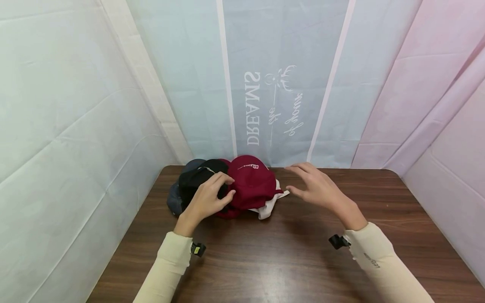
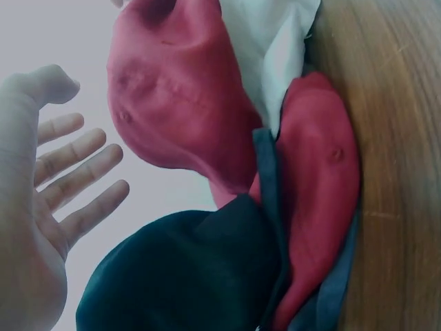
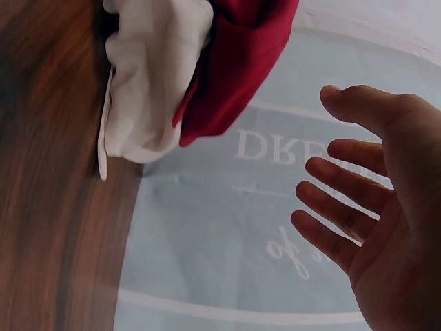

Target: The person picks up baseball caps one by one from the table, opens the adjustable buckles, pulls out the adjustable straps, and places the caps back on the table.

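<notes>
A heap of caps lies at the table's back edge. On top is a maroon cap (image 1: 251, 185) with white lettering; a white cap (image 1: 268, 209) pokes out beneath its right side. Left of it sits a black cap (image 1: 197, 179), with a blue-grey cap (image 1: 174, 201) at the outer left. A second maroon cap (image 2: 320, 152) shows low in the pile in the left wrist view. My left hand (image 1: 210, 195) hovers before the black cap, thumb and fingers spread apart. To the right of the heap, my right hand (image 1: 322, 189) is held in the air, fingers loosely bent, holding nothing.
The brown wooden table (image 1: 250, 256) extends toward me and to both sides. A light blue printed cloth (image 1: 280, 50) hangs behind it. Pale cloth walls (image 1: 68, 105) flank it left and right. Small black cameras (image 1: 198, 249) are strapped at both wrists.
</notes>
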`<state>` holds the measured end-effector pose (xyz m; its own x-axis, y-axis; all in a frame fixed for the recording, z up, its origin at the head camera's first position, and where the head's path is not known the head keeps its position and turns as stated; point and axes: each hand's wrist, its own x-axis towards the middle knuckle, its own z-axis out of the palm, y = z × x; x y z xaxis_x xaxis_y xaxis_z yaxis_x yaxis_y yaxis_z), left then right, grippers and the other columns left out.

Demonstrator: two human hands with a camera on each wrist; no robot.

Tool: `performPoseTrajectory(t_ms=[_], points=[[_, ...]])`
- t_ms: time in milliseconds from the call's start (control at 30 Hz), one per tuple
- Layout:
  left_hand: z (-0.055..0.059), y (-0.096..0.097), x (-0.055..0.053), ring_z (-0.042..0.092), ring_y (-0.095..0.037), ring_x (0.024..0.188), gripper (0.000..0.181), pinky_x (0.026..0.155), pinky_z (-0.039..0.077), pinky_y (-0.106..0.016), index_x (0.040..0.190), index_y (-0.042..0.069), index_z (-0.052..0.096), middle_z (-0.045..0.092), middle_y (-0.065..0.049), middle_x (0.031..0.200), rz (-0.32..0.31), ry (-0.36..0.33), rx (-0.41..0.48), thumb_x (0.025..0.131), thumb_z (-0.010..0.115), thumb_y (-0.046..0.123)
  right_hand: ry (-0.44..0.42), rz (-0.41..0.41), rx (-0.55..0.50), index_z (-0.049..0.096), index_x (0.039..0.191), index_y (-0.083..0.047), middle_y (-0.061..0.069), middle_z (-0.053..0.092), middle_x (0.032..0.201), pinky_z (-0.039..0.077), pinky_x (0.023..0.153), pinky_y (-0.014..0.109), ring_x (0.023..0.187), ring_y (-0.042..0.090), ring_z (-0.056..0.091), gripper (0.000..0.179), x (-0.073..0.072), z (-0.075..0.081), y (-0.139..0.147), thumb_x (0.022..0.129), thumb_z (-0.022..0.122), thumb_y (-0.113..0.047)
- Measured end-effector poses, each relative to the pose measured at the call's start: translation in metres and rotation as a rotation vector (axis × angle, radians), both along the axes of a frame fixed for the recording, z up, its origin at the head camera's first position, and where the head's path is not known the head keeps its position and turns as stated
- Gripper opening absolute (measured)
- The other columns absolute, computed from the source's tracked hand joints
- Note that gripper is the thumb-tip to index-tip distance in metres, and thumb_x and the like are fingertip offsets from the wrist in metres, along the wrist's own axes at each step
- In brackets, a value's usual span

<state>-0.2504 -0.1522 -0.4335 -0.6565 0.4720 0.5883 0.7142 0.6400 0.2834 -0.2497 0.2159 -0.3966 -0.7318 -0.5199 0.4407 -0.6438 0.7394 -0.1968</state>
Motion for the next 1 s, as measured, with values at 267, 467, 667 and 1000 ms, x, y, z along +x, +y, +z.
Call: performPoseTrajectory(t_ms=[267,467,667,1000], points=[[-0.009,0.009,0.003,0.065,-0.021,0.098,0.029,0.091,0.062,-0.034,0.112,0.01,0.066,0.065,-0.003,0.109,-0.017,-0.007,0.021,0.093,0.081,0.025,0.013,0.043,-0.026,0.069,0.136,-0.009,0.008,0.068,0.134,0.056,0.104,0.049,0.127,0.029,0.063,0.052,0.004,-0.009,-0.017,0.09,0.086,-0.027],[-0.015,0.015,0.006,0.066,-0.017,0.099,0.041,0.09,0.062,-0.032,0.115,0.01,0.065,0.064,-0.002,0.113,0.001,-0.023,0.011,0.088,0.088,0.032,-0.008,0.069,-0.058,0.07,0.133,-0.009,0.004,0.068,0.131,0.058,0.098,0.044,0.122,0.023,0.065,0.049,0.006,-0.016,-0.03,0.091,0.086,-0.027],[-0.02,0.02,0.008,0.063,-0.015,0.099,0.049,0.09,0.061,-0.03,0.115,0.011,0.063,0.063,-0.001,0.113,0.033,-0.01,-0.026,0.084,0.091,0.037,-0.065,0.08,-0.087,0.068,0.131,-0.009,0.004,0.065,0.132,0.061,0.089,0.039,0.103,0.021,0.07,0.048,0.007,-0.024,-0.04,0.091,0.086,-0.025],[-0.024,0.025,0.007,0.059,-0.014,0.094,0.029,0.087,0.059,-0.029,0.106,0.014,0.064,0.064,0.001,0.101,0.055,0.015,-0.059,0.089,0.086,0.025,-0.001,0.065,-0.067,0.068,0.122,-0.013,0.002,0.063,0.124,0.062,0.084,0.032,0.109,0.016,0.066,0.045,0.004,-0.043,-0.051,0.087,0.091,-0.027]])
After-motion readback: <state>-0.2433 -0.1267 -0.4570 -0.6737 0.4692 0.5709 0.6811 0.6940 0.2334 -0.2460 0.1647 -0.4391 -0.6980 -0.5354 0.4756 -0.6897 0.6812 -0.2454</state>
